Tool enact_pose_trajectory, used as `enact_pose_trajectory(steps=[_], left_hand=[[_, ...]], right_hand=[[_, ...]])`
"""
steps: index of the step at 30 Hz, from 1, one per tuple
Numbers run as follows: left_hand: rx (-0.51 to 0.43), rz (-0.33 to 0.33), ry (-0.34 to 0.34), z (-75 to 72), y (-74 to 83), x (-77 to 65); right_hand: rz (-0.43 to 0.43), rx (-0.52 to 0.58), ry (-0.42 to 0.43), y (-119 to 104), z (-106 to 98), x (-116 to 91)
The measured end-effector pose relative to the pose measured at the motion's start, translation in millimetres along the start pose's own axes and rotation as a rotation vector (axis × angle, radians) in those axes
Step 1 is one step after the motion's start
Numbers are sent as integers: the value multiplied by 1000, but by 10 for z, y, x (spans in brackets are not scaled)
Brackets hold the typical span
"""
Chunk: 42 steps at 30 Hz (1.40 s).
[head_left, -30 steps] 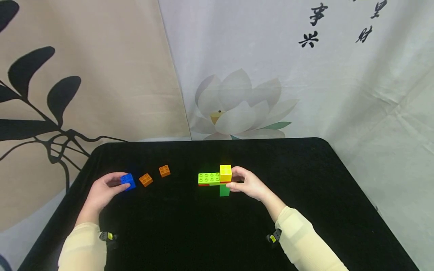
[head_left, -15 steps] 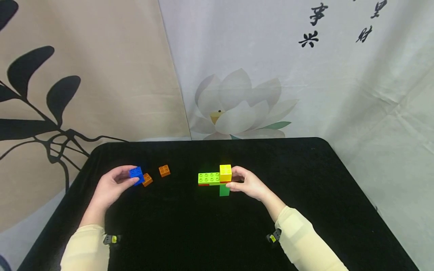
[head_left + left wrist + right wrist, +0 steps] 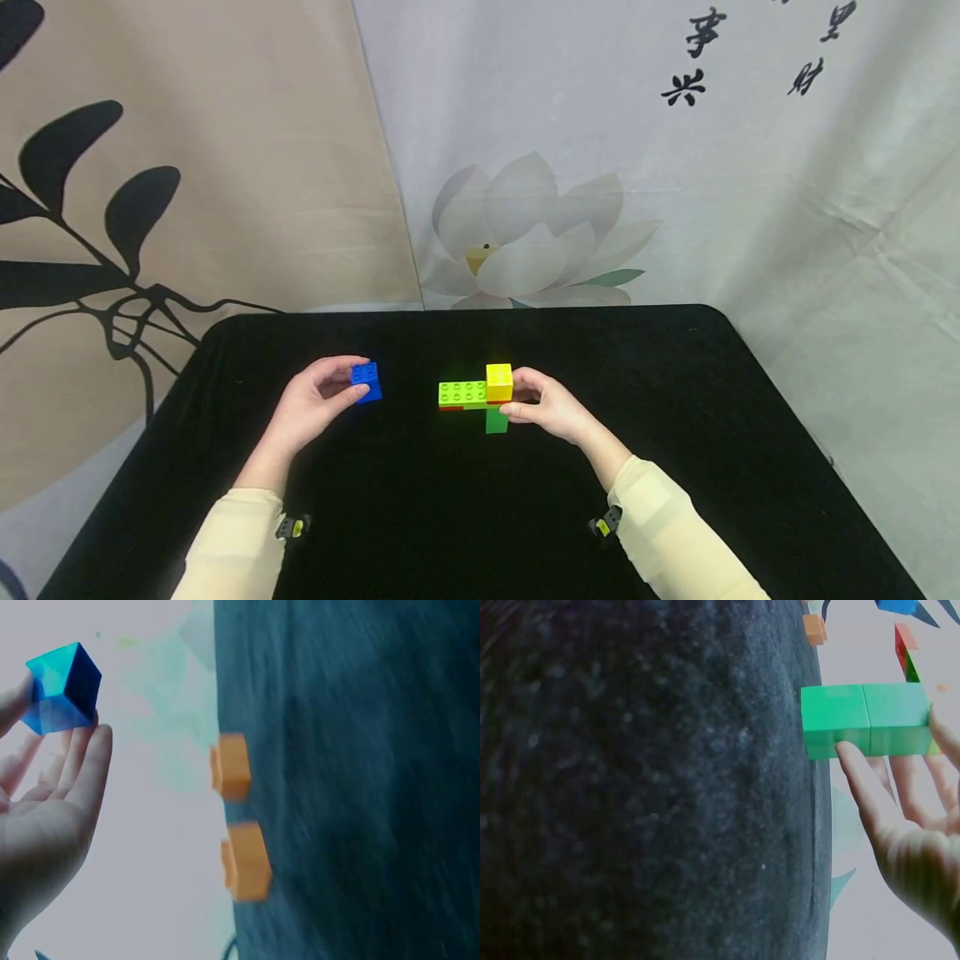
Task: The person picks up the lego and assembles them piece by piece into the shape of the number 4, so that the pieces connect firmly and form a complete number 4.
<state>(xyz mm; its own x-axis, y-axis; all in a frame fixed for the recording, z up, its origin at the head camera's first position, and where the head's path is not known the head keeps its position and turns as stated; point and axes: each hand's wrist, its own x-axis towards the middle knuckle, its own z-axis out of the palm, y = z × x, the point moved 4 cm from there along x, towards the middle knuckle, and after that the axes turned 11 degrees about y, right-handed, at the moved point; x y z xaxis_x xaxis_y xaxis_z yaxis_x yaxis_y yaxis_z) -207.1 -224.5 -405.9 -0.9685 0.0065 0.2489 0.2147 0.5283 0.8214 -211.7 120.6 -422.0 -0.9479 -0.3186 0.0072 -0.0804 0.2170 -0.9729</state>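
Observation:
My left hand [image 3: 311, 406] pinches a blue brick [image 3: 365, 383] between thumb and fingertips, studs up, in the air left of centre. In the left wrist view the blue brick [image 3: 64, 688] appears well apart from two orange bricks [image 3: 234, 766] on the tabletop; hand and blue brick hide both in the head view. My right hand [image 3: 552, 408] grips a joined build at its right end. A yellow brick [image 3: 498, 382] tops it, a long lime brick [image 3: 461, 393] juts left, and a bit of red [image 3: 451, 408] shows beneath. Two green bricks [image 3: 866, 718] form its lower column.
A black cloth-covered table [image 3: 480, 517] lies below both hands. Behind it hangs a pale curtain [image 3: 562, 125] printed with a lotus, leaves and characters. Small dark devices [image 3: 292, 527] are strapped at the wrists.
My left hand has carried the blue brick rightward and slightly farther back, passing over the orange bricks, which it now covers in the head view. My right hand and the build have stayed still.

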Motion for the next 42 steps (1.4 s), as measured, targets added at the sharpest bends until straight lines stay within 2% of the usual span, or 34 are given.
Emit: enact_pose_trajectory(steps=[5,9,12,21,31,42], left_hand=[[-19,53,-35,180,207,23],[-69,81,-63,284,349,41],[-102,85,-78,356,440,53],[-126,88,-67,586,630,85],[-134,105,-105,798,673,89],[-121,139,-98,872,636,71]], right_hand=[[-4,-4,0,8,10,1],[-10,-5,0,3,8,0],[-9,-9,0,-2,0,-1],[-3,-1,-7,2,-5,7],[-2,-11,-2,-6,5,1],[-18,-38,4,-13,-1,-2]])
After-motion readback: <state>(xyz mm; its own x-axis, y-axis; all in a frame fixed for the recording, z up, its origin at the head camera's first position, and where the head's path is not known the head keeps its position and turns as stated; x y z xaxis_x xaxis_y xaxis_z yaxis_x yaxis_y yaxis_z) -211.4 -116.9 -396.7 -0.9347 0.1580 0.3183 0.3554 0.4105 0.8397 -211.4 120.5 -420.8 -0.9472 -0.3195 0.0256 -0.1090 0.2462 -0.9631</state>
